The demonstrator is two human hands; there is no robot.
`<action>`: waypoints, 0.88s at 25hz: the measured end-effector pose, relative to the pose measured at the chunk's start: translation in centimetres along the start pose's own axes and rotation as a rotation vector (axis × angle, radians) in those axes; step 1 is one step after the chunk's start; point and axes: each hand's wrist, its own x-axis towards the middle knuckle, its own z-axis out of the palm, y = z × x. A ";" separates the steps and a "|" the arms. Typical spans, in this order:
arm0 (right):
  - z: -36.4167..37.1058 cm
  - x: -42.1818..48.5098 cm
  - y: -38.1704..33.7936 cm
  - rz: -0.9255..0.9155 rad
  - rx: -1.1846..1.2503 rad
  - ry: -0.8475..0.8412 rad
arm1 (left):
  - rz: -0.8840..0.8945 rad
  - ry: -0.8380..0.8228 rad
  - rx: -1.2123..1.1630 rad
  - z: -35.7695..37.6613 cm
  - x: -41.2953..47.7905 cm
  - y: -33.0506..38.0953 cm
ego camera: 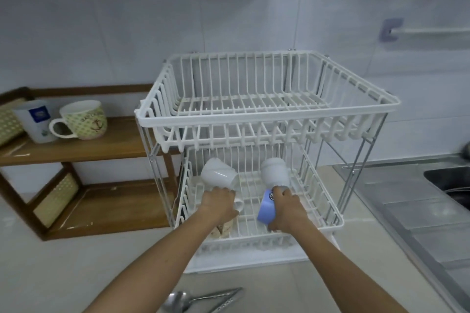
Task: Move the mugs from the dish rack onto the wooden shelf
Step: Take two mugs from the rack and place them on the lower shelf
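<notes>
Two bare hands reach into the lower tier of a white wire dish rack standing on a pale worktop, seen from the head camera. The left hand has its fingers curled around a mug that it largely hides, with only a white handle loop showing at its right side and a patterned beige base below the wrist. The right hand grips a blue mug with a spiral motif, fingers wrapped over its side. Behind the hands, two white mugs lie in the same tier: a white mug tipped on its side at left, and a second white mug upended at right. The rack's upper tier holds nothing. To the left, the wooden shelf already carries a patterned mug with an anchor design and, just beside it, a white cup with a blue label. A steel sink sits at right; a spoon and tongs lie on the worktop near the bottom edge.
</notes>
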 end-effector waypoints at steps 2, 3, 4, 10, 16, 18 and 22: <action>0.0 0.1 0.0 0.004 0.010 0.000 | -0.038 0.029 0.002 0.1 0.2 1.3; 0.0 0.1 0.0 0.007 0.016 0.004 | -0.055 0.052 -0.007 0.0 0.4 1.5; 0.0 0.1 -0.1 0.010 0.025 0.011 | -0.063 0.086 -0.026 -0.2 0.6 1.4; -0.1 -0.1 -0.2 0.018 0.040 0.030 | -0.223 0.255 -0.541 -1.2 0.8 -1.9; 0.0 0.0 -0.2 0.023 0.041 0.043 | -0.037 0.074 -0.389 0.3 -1.4 -3.9; 0.1 0.1 -0.2 0.021 0.048 0.046 | -0.019 -0.162 -0.330 0.1 -1.4 -4.6; 0.7 0.1 -0.2 0.016 0.043 0.078 | -0.153 -0.189 -0.511 2.0 -2.3 -4.9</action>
